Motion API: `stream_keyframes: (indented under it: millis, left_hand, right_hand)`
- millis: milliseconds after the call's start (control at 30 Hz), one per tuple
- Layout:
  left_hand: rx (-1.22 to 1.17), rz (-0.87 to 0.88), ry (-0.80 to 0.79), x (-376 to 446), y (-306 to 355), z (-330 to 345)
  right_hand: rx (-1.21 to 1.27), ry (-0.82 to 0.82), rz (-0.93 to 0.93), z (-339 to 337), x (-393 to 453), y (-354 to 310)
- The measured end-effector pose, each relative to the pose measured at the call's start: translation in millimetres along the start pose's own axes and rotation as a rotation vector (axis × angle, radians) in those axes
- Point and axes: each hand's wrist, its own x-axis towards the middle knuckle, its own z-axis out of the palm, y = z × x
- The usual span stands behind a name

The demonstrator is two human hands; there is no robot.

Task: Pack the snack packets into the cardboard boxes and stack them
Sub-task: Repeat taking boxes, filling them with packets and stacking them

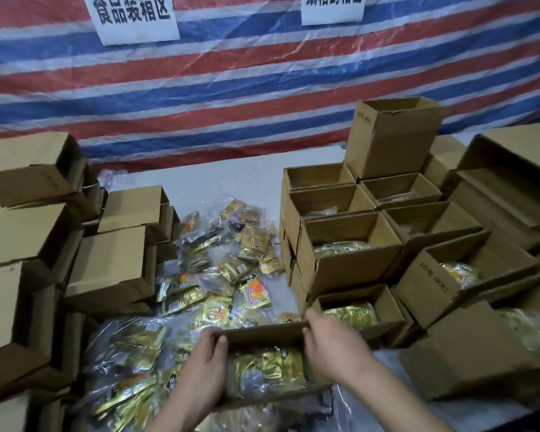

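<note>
Nearest the camera, the left hand (205,367) and right hand (334,347) grip the ends of an open cardboard box (262,336) — long axis left to right, gold snack packets (270,364) inside. Beyond it loose packets (228,269) litter the table (231,179). Right, filled boxes (349,260); one (424,285) reads "10号 (KK)". Left, empty boxes (113,266). Farthest — a striped tarp (262,82) with Chinese signs (134,17).

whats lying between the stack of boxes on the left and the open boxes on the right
In the head view, a loose heap of snack packets in clear plastic lies on the white table between the left stack and the open boxes.
</note>
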Motion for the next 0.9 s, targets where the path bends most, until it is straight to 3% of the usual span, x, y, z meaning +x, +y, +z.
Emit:
stream_keyframes:
  millis: [133,300,733,900]
  left_hand:
    - [-0.099,0.115,-0.014,0.4,63.4,21.7]
    - [-0.235,0.110,-0.096,14.0,112.5,72.5]
    - [-0.390,0.005,-0.104,69.3,145.7,152.8]
    - [-0.464,-0.004,-0.137,72.2,142.8,154.5]
  right_hand:
    - [-0.029,0.163,0.098,-60.4,-3.6,25.5]
    - [0.001,0.301,0.261,-100.0,2.0,67.3]
    - [0.165,0.377,0.378,-90.7,26.9,125.9]
    - [0.168,0.486,0.272,-81.1,26.1,135.8]
